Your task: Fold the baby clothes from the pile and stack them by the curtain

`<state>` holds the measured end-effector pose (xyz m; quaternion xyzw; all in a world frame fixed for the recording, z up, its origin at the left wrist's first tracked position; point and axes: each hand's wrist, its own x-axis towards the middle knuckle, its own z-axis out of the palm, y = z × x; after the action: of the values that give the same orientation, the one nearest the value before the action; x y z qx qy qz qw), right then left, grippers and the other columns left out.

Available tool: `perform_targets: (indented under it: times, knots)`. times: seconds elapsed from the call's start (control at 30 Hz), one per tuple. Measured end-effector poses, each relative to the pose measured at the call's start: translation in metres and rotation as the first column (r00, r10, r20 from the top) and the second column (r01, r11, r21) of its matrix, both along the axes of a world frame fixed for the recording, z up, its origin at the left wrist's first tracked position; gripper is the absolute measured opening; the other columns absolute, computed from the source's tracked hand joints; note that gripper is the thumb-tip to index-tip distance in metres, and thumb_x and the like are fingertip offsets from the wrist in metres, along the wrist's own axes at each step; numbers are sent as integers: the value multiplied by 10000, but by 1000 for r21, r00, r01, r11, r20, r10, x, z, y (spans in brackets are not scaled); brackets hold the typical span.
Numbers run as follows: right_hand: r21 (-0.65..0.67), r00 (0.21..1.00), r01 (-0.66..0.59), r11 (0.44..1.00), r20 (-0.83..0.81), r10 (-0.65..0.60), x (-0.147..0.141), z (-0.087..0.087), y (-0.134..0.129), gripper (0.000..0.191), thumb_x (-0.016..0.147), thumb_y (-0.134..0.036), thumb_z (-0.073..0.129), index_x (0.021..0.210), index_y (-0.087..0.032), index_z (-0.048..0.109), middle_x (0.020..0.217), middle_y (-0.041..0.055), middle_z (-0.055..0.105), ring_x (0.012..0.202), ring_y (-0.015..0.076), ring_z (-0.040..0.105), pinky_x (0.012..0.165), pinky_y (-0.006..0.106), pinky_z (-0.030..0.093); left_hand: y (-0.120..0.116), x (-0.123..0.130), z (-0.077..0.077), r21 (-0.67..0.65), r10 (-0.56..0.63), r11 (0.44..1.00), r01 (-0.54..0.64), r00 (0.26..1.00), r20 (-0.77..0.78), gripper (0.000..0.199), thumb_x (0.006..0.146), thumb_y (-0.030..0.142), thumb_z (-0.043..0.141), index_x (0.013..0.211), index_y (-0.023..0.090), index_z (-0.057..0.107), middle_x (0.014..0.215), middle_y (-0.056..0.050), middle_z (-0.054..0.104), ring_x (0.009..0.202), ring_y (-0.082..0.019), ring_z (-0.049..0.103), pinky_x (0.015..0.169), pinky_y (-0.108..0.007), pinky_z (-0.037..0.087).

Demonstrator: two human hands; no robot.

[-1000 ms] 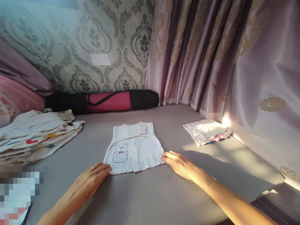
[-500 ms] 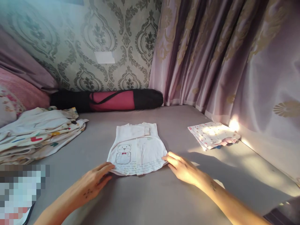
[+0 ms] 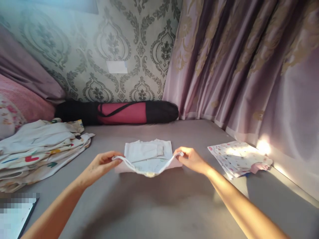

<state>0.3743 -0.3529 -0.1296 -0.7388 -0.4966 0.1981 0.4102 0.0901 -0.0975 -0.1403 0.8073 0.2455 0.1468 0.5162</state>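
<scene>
A small white shirt (image 3: 144, 151) lies partly folded on the grey bed sheet, its sleeve laid across the upper part. Its near hem is lifted off the sheet and sags in the middle. My left hand (image 3: 102, 162) pinches the hem's left corner between thumb and fingers. At the right corner, my right hand (image 3: 190, 159) grips the same hem in a pinch. The bear print on the shirt's front is now hidden by the raised edge.
Rumpled patterned clothes (image 3: 37, 149) lie at the left. A folded printed garment (image 3: 239, 157) rests at the right near the curtain (image 3: 224, 66). Along the wall lies a black and red long bag (image 3: 122, 113). A pixelated flat object (image 3: 15, 215) sits at the lower left.
Both hands have raised the shirt's near hem from the sheet and moved it up and away from me. The view has tilted slightly, shifting the surroundings down and right.
</scene>
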Motion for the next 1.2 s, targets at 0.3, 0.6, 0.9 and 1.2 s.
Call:
perform_targets:
  times: [0.3,0.6,0.9,1.2]
  knots:
    - [-13,866,441,897,-257,-430,55,-68,93,192,798,-311,600,905,-167,669,815,48,725,853,212,677,736,299,524,57,99,-54,-253,557,789,-560,826,-92,572,645,499,724,1051,109,625,811,-78,678,731,-218,657,605,-293,491]
    - [-146,878,469,871,-27,-477,27,-68,63,403,922,-332,516,1281,-150,530,1004,83,723,968,199,678,855,293,484,34,63,-63,10,552,833,-553,830,-79,728,688,569,630,1236,99,538,893,-90,691,807,-234,661,683,-318,492]
    - [-283,802,521,805,486,-348,-11,-67,62,368,1014,-260,283,1295,-189,511,1086,144,697,1001,258,676,817,355,467,0,55,-71,518,456,806,-288,859,-232,453,917,410,354,1247,135,499,921,-128,701,915,-267,673,749,-333,488]
    - [-138,694,391,910,693,-194,-15,-50,73,450,1009,-256,254,1338,-155,544,1303,184,597,1235,288,533,1020,423,391,-5,66,-55,845,311,524,-104,947,-76,432,984,334,271,1241,116,541,1142,-182,663,1075,-281,615,932,-407,471]
